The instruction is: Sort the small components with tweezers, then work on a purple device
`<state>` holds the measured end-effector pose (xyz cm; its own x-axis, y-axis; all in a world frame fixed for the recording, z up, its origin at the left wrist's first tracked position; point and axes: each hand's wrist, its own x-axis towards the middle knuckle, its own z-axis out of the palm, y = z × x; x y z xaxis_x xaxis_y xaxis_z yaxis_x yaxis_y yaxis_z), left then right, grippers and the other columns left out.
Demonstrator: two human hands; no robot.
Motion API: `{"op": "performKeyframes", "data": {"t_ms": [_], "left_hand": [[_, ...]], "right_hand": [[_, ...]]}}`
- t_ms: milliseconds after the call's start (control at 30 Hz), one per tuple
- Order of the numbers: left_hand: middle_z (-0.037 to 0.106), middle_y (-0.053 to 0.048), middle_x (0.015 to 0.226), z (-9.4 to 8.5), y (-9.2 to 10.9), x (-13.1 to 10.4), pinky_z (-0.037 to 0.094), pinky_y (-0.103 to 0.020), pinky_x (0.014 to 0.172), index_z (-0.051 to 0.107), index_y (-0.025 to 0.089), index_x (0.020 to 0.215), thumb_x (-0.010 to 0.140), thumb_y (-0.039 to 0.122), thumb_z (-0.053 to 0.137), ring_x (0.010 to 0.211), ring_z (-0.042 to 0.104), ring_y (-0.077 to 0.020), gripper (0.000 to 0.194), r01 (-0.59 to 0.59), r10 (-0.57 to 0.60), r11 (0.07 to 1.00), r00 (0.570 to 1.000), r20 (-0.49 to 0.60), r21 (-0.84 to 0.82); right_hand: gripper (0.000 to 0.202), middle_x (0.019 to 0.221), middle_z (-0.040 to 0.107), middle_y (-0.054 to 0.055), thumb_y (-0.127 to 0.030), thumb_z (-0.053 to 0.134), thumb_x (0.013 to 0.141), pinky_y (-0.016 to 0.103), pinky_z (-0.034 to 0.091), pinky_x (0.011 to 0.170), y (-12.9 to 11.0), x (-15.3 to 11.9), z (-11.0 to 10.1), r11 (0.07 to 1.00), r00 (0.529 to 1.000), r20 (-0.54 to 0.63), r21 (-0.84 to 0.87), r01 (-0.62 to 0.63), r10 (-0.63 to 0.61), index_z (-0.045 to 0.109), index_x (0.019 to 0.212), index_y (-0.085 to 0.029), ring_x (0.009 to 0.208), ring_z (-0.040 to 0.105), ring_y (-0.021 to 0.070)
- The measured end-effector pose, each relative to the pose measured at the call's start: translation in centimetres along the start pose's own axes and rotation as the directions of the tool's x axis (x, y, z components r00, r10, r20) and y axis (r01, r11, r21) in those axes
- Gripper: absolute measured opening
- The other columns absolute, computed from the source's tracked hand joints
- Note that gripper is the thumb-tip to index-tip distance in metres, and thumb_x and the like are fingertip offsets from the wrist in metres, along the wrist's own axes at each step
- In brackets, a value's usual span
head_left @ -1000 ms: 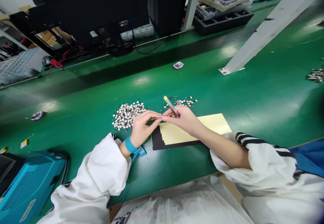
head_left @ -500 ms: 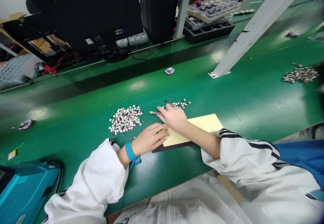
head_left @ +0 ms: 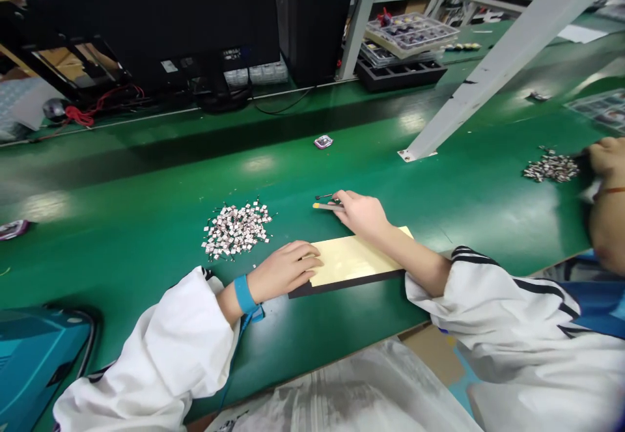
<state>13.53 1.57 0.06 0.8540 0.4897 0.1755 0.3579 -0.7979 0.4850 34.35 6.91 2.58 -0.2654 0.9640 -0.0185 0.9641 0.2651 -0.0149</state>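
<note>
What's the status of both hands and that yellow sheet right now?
Left hand flat on yellow sheet. Right hand beyond it, pinching tweezers on the table. Parts pile left, untouched.

table point(head_left: 439, 224): glossy green, smooth | sheet point(head_left: 351, 257): matt yellowish paper | small parts point(head_left: 234, 229): shiny metal | sleeve point(head_left: 161, 354): white cloth

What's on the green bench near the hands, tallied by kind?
Piles of small parts: 2, the near pile and the far pile
Yellow sheets on black backing: 1
Yellow-tipped tools: 1
Purple-rimmed pieces: 2
Total: 6
</note>
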Motion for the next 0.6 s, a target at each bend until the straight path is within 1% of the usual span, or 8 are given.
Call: {"op": "performKeyframes", "data": {"t_ms": [67, 167, 267, 333, 400, 433, 500, 600], "left_hand": [[0.053, -0.008, 0.104, 0.1, -0.1, 0.0, 0.04, -0.031, 0.091, 0.053, 0.016, 0.101, 0.088, 0.026, 0.037, 0.102, 0.045, -0.0173, 0.022, -0.013, 0.013, 1.0, 1.0, -0.004, -0.005], [0.053, -0.008, 0.102, 0.1, -0.1, 0.0, 0.04, -0.03, 0.09, 0.054, 0.015, 0.098, 0.088, 0.027, 0.038, 0.101, 0.046, -0.0171, 0.022, -0.022, 0.022, 1.0, 1.0, -0.009, -0.007], [0.053, -0.008, 0.102, 0.0, -0.2, -0.2, 0.04, -0.03, 0.09, 0.054, 0.015, 0.096, 0.088, 0.027, 0.038, 0.1, 0.046, -0.0171, 0.022, -0.01, 0.01, 1.0, 1.0, -0.01, 0.002], [0.053, -0.008, 0.103, 0.0, -0.3, -0.4, 0.04, -0.029, 0.09, 0.054, 0.015, 0.095, 0.088, 0.027, 0.038, 0.1, 0.046, -0.0169, 0.021, 0.008, -0.008, 1.0, 1.0, -0.018, 0.013], [0.053, -0.007, 0.103, 0.0, -0.3, -0.8, 0.04, -0.029, 0.09, 0.054, 0.016, 0.096, 0.087, 0.026, 0.038, 0.1, 0.046, -0.0167, 0.02, 0.028, -0.027, 0.999, 0.999, -0.031, 0.028], [0.053, -0.007, 0.103, -0.1, -0.4, -0.9, 0.04, -0.029, 0.09, 0.053, 0.016, 0.096, 0.087, 0.025, 0.038, 0.101, 0.046, -0.0167, 0.02, 0.039, -0.038, 0.999, 0.999, -0.039, 0.036], [0.052, -0.007, 0.103, -0.1, -0.3, -1.3, 0.04, -0.029, 0.09, 0.053, 0.016, 0.095, 0.087, 0.024, 0.038, 0.101, 0.046, -0.0169, 0.018, 0.064, -0.061, 0.996, 0.996, -0.058, 0.056], [0.052, -0.007, 0.101, -0.3, -0.2, -1.7, 0.04, -0.029, 0.086, 0.052, 0.015, 0.09, 0.085, 0.018, 0.038, 0.098, 0.046, -0.0172, 0.015, 0.108, -0.1, 0.991, 0.991, -0.092, 0.084]], "right_hand": [[0.019, 0.089, 0.061, 0.005, -0.028, 0.048, 0.086, 0.023, 0.03, 0.053, 0.7, 1.7, -0.5, 0.998, 0.999, 0.021, 0.045, 0.039, -0.04, 0.055, 0.1, -0.018, 0.077, 0.057, 0.0183], [0.012, 0.073, 0.061, 0.004, -0.027, 0.054, 0.082, 0.022, 0.026, 0.049, 1.0, 4.5, -1.0, 0.99, 0.993, 0.063, 0.097, 0.098, -0.104, 0.061, 0.083, -0.018, 0.065, 0.055, 0.0165], [0.011, 0.066, 0.059, 0.003, -0.025, 0.057, 0.079, 0.022, 0.025, 0.047, -0.1, 6.0, -1.2, 0.969, 0.974, 0.098, 0.158, 0.189, -0.206, 0.061, 0.074, -0.017, 0.058, 0.053, 0.0143], [0.009, 0.063, 0.058, 0.001, -0.025, 0.06, 0.077, 0.021, 0.025, 0.047, -1.3, 6.4, -1.2, 0.946, 0.954, 0.117, 0.206, 0.25, -0.278, 0.061, 0.072, -0.017, 0.056, 0.051, 0.0126], [0.01, 0.061, 0.058, 0.0, -0.027, 0.063, 0.074, 0.02, 0.026, 0.048, -2.1, 6.8, -1.2, 0.928, 0.942, 0.115, 0.243, 0.282, -0.316, 0.061, 0.07, -0.017, 0.055, 0.051, 0.012], [0.013, 0.061, 0.058, 0.0, -0.029, 0.063, 0.074, 0.02, 0.027, 0.048, -2.2, 7.1, -1.3, 0.926, 0.944, 0.1, 0.253, 0.281, -0.314, 0.061, 0.071, -0.017, 0.056, 0.052, 0.0124], [0.021, 0.065, 0.058, 0.002, -0.035, 0.059, 0.078, 0.021, 0.03, 0.051, -1.5, 8.4, -1.6, 0.936, 0.965, 0.041, 0.259, 0.238, -0.257, 0.06, 0.076, -0.015, 0.061, 0.053, 0.0142], [0.028, 0.081, 0.059, 0.007, -0.033, 0.046, 0.087, 0.024, 0.037, 0.058, 1.6, 11.5, -2.2, 0.958, 0.993, -0.047, 0.263, 0.115, -0.107, 0.055, 0.098, -0.01, 0.07, 0.054, 0.0161]]}}
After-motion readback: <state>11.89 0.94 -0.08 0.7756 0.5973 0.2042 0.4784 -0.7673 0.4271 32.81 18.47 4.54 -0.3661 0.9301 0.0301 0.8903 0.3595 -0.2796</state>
